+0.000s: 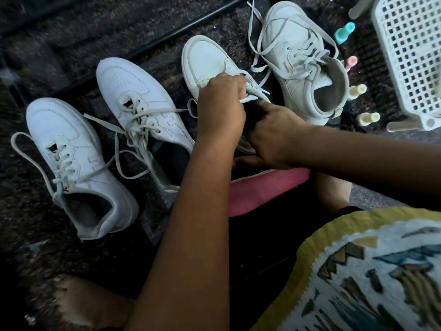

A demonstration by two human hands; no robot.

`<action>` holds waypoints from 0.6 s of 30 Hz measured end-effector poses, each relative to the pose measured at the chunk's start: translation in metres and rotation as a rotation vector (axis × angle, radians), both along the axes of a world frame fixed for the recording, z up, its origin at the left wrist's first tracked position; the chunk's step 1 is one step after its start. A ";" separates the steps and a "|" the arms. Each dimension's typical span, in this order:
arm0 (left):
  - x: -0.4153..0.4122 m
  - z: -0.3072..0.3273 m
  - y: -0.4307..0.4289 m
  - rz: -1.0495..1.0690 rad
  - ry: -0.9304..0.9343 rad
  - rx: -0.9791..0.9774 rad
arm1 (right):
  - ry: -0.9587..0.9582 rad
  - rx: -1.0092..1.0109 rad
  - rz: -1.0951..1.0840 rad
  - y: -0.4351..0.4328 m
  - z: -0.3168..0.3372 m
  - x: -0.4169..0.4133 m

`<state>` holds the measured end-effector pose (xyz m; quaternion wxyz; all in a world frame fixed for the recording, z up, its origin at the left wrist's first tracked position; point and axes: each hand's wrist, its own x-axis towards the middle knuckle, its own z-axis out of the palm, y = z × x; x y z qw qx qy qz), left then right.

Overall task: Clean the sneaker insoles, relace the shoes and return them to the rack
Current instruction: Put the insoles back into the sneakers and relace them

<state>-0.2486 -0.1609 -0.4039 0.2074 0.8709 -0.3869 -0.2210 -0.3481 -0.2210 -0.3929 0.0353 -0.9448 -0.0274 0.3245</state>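
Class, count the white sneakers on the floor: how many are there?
4: far-left sneaker, second sneaker beside it, middle sneaker being laced, upper-right sneaker. Others may lie outside view.

Left grip (222, 103) pinches a lace (249, 99); right grip (269, 132) holds the white sneaker (207, 58).

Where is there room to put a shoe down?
Bare floor lies beyond the toes of the leftmost sneaker and the second sneaker. It is crowded between the far-right sneaker and the basket, with small bottles.
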 end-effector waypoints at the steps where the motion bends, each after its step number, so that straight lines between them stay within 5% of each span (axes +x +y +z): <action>1: 0.001 0.000 0.001 -0.001 -0.010 -0.004 | 0.052 0.014 -0.010 0.000 0.004 0.004; 6: 0.000 -0.003 0.004 -0.014 -0.016 -0.037 | 0.145 0.040 0.037 -0.004 0.002 0.017; 8: 0.000 -0.003 0.005 -0.008 -0.015 -0.040 | -0.044 0.103 -0.052 -0.004 -0.001 0.003; 11: 0.002 -0.006 0.011 0.005 0.062 -0.067 | -0.599 0.298 -0.246 0.009 -0.008 -0.051; 13: 0.002 -0.006 0.017 0.059 0.148 -0.146 | -0.700 0.361 -0.173 0.030 -0.011 -0.086; 14: 0.002 -0.006 0.019 0.083 0.179 -0.178 | -0.605 0.388 -0.097 0.032 -0.028 -0.102; 18: -0.006 -0.010 0.029 0.160 0.276 -0.275 | -0.223 -0.101 0.089 0.021 -0.100 -0.119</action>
